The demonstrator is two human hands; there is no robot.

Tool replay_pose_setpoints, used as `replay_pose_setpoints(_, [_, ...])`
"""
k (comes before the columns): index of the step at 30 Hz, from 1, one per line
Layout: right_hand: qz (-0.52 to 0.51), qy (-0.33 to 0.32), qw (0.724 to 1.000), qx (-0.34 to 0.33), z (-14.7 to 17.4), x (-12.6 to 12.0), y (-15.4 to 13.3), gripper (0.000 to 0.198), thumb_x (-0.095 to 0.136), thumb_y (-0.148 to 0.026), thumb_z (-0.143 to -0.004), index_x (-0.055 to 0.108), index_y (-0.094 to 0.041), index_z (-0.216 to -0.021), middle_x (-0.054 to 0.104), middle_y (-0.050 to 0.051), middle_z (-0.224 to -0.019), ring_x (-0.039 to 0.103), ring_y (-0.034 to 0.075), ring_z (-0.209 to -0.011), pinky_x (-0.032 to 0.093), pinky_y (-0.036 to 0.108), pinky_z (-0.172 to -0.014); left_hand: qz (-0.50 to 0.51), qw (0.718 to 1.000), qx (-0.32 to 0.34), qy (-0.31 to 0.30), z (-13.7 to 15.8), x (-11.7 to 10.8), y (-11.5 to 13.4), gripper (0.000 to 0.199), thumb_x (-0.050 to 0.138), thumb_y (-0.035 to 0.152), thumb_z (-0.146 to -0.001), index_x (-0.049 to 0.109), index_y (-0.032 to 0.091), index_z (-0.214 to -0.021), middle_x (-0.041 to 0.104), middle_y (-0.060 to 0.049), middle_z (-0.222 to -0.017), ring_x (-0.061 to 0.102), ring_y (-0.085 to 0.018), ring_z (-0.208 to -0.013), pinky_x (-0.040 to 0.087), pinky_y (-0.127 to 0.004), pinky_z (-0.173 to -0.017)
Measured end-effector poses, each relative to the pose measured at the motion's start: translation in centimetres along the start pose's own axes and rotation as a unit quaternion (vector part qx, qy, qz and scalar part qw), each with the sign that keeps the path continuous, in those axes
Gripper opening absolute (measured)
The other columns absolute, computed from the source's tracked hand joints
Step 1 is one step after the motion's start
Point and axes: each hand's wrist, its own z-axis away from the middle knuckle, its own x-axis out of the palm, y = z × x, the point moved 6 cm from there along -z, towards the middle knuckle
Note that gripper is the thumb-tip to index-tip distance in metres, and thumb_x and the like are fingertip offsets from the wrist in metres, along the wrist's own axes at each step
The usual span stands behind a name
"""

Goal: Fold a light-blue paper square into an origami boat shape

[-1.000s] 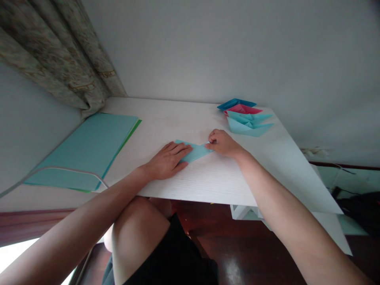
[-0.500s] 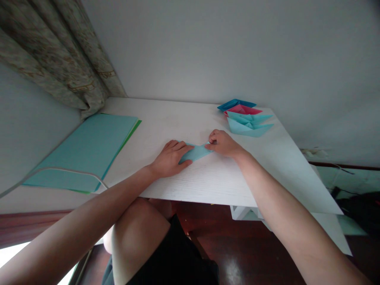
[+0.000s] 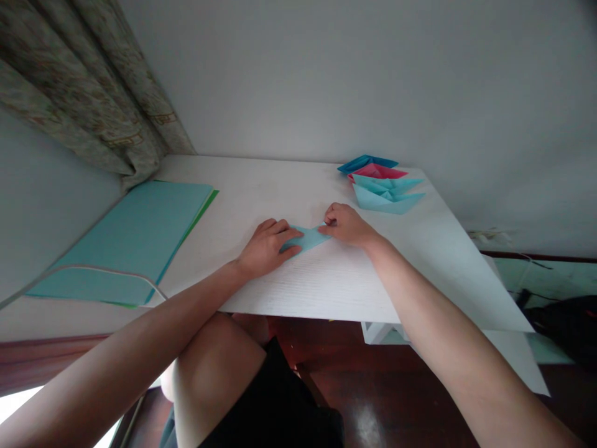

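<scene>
A small piece of folded light blue paper (image 3: 310,238) lies low on the white table between my hands. My left hand (image 3: 268,247) grips its left part against the tabletop, thumb along the near side and fingers across the top. At the right end, my right hand (image 3: 344,224) pinches the paper between thumb and curled fingers. Both hands cover the ends of the paper, and its upper edge dips in the middle.
Folded paper boats stand at the back right: a dark blue one (image 3: 367,164), a pink one (image 3: 379,171) and light blue ones (image 3: 388,200). A stack of coloured sheets (image 3: 135,239) lies left, crossed by a white cable (image 3: 107,269). A wall backs the table (image 3: 261,177).
The view has shifted slightly. Both hands keep their hold on the folded paper, with only small movement of the left hand's fingers.
</scene>
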Motion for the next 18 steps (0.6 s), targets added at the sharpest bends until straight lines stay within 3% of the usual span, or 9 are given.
replay_pose_setpoints(10, [-0.002,-0.011,1.0,-0.005,-0.05,-0.12,-0.08,0.016,0.067,-0.027,-0.074,0.063,-0.017,-0.062,0.058,0.003,-0.076,0.055,0.016,-0.073,0.04,0.026,-0.069,-0.005,1.0,0.026,0.003,0.46,0.03,0.39,0.032,0.044,0.035,-0.098,0.064,0.024,-0.12,0.062,-0.007,-0.113,0.053,-0.022,-0.101,0.041,-0.04,-0.094])
replay_pose_setpoints(18, [0.01,-0.013,1.0,-0.007,-0.1,0.08,0.1,0.017,0.067,-0.029,-0.074,0.063,-0.017,-0.062,0.059,0.004,-0.076,0.056,0.017,-0.074,0.04,0.027,-0.069,-0.021,0.999,0.015,-0.039,0.58,0.02,0.67,0.041,0.045,0.044,-0.095,0.058,0.025,-0.128,0.058,-0.009,-0.119,0.052,-0.025,-0.105,0.041,-0.044,-0.097])
